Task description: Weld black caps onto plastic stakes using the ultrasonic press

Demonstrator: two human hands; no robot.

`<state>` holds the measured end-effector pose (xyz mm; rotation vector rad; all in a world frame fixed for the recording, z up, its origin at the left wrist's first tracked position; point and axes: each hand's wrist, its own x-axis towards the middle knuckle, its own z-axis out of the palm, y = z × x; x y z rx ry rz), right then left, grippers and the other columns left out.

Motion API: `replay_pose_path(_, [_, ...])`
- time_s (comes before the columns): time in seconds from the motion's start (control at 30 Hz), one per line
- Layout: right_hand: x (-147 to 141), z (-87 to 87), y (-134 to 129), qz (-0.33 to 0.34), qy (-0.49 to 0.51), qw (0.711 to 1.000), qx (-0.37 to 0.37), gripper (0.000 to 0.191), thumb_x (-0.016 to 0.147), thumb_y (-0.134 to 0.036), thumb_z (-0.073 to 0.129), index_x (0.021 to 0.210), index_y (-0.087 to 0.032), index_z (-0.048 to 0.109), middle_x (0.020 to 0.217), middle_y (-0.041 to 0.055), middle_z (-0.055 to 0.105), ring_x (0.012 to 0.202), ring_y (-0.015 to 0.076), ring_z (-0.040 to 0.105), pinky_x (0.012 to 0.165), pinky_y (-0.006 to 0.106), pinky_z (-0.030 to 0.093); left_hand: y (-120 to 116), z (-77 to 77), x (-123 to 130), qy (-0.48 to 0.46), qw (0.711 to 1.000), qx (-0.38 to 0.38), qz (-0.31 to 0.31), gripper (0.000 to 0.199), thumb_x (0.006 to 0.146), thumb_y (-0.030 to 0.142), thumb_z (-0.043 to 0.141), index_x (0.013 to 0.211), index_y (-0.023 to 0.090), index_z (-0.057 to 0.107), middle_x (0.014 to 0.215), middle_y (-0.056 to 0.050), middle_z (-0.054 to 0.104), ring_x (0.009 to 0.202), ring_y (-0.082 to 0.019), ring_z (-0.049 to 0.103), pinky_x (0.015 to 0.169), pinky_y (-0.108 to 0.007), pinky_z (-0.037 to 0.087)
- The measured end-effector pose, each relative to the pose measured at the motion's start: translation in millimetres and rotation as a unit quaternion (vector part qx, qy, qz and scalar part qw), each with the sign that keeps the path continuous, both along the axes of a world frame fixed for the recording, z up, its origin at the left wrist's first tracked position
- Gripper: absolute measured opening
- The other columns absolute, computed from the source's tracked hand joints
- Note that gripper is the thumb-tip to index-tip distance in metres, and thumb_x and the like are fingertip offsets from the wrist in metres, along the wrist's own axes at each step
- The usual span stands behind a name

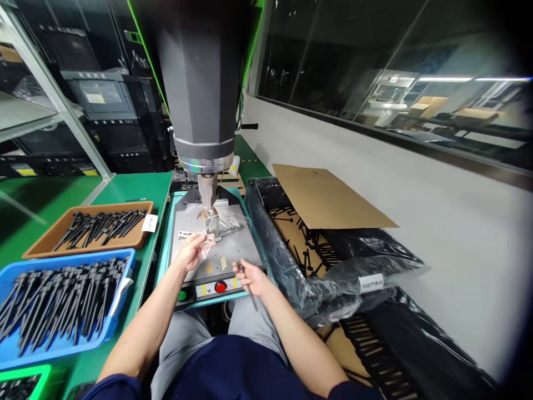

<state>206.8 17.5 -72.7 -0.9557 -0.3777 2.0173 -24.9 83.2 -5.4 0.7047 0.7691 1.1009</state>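
Observation:
My left hand (192,253) is in front of the press fixture (212,222), its fingertips pinched on a small clear plastic piece (206,250). The exact shape of that piece is hard to make out. My right hand (254,278) is closed around a black rod with a thick head (251,297), which slants down above the front edge of the metal work plate (220,264). Directly over the fixture stands the tool head (207,189) of a large grey machine (204,94). Crumpled clear film (228,218) lies behind the fixture.
At left, a blue tray (120,311) and a brown tray (41,250) hold many black rods. A green tray (45,383) sits nearer. On the right is a plastic-lined box (277,239) of rods under cardboard (328,194). Red (220,286) and green (182,295) buttons front the machine.

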Motion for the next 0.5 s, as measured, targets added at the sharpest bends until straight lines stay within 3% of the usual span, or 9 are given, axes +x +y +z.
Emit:
replay_pose_path(0.07, [-27.4,2.9,5.6,0.039,0.022,0.998,0.048,0.017,0.082,-0.031,0.068,0.084,-0.015,0.063,0.072,0.0049,0.062,0.052,0.0093,0.051,0.038,0.015,0.029,0.4,2.9,2.5,-0.014,1.000,0.000,-0.004,0.028,0.072,0.025,0.079,0.084,0.017,0.054,0.100,-0.008,0.072,0.078,-0.019,0.073,0.051,-0.019,0.056])
replay_pose_path(0.2, [-73.0,21.5,41.9,-0.055,-0.006,0.986,0.156,0.013,0.078,-0.028,0.068,0.084,-0.017,0.064,0.069,0.0023,0.063,0.057,0.0124,0.053,0.047,0.021,0.040,2.0,7.0,8.2,-0.057,0.998,0.002,0.003,0.022,0.077,0.022,0.075,0.086,0.017,0.055,0.101,-0.008,0.072,0.079,-0.019,0.073,0.056,-0.020,0.058])
replay_pose_path(0.3, [-91.6,35.9,67.3,-0.097,-0.017,0.971,0.216,0.012,0.077,-0.028,0.065,0.086,-0.020,0.065,0.077,0.0004,0.066,0.068,0.0142,0.059,0.059,0.024,0.047,4.8,11.4,13.7,-0.081,0.997,-0.013,0.003,0.016,0.080,0.020,0.071,0.086,0.017,0.056,0.104,-0.008,0.072,0.076,-0.016,0.072,0.055,-0.018,0.058])
replay_pose_path(0.37, [-96.0,41.8,77.8,-0.138,-0.101,0.937,0.306,0.016,0.075,-0.028,0.066,0.091,-0.022,0.067,0.090,0.0011,0.069,0.085,0.0173,0.063,0.075,0.027,0.051,6.7,13.7,16.7,-0.092,0.995,-0.030,0.004,0.013,0.081,0.019,0.068,0.087,0.017,0.056,0.103,-0.008,0.072,0.074,-0.015,0.072,0.053,-0.017,0.056])
replay_pose_path(0.43, [-95.4,45.4,84.6,-0.177,-0.229,0.873,0.392,0.027,0.075,-0.027,0.066,0.102,-0.025,0.067,0.104,0.0021,0.069,0.099,0.0204,0.063,0.090,0.032,0.049,7.6,14.2,18.5,-0.100,0.994,-0.035,0.004,0.012,0.082,0.018,0.067,0.088,0.017,0.057,0.101,-0.009,0.073,0.075,-0.016,0.072,0.054,-0.018,0.057])
replay_pose_path(0.5, [-92.5,48.6,89.8,-0.196,-0.327,0.823,0.421,0.038,0.078,-0.028,0.064,0.115,-0.027,0.065,0.113,0.0037,0.067,0.104,0.0224,0.061,0.096,0.036,0.047,7.4,12.9,18.9,-0.103,0.994,-0.028,0.002,0.012,0.081,0.018,0.068,0.088,0.017,0.058,0.102,-0.009,0.072,0.077,-0.017,0.072,0.058,-0.020,0.059])
